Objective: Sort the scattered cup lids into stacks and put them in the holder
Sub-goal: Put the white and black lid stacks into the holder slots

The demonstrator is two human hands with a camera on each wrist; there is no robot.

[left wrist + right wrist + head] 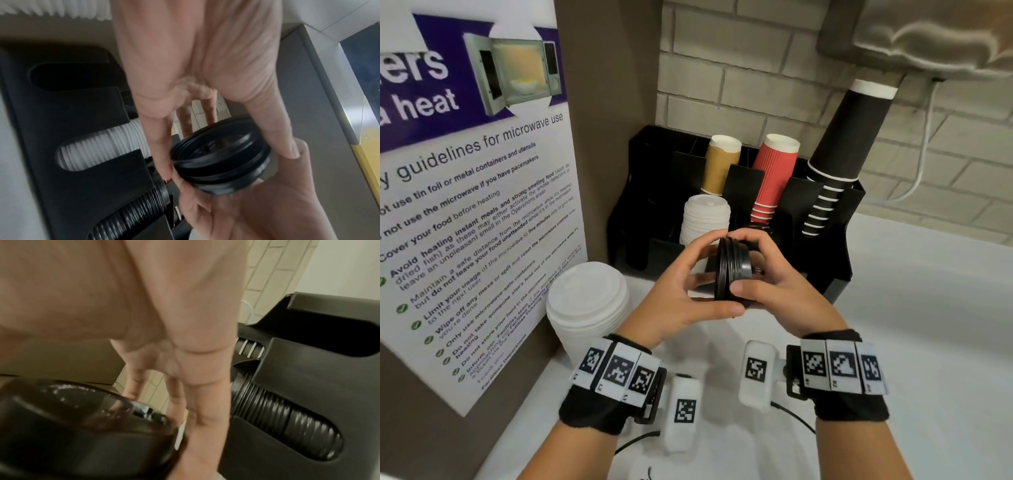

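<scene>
Both hands hold a small stack of black lids (732, 269) on edge, just in front of the black holder (839, 240). My left hand (697, 284) curls round the stack from the left, thumb underneath. From the right, my right hand (770, 274) grips it with fingers over the top. The left wrist view shows the black lids (220, 160) pinched between both hands. Close and blurred in the right wrist view, the black lids (82, 426) fill the lower left. A stack of white lids (707, 219) sits in a holder slot. More black lids (287, 421) lie in the adjoining slot.
A loose stack of larger white lids (589, 308) stands on the white counter (928, 325) at the left, against a microwave notice board (465, 205). Tan cups (720, 164), red cups (774, 178) and black cups (839, 154) rise from the holder's back slots. A brick wall is behind.
</scene>
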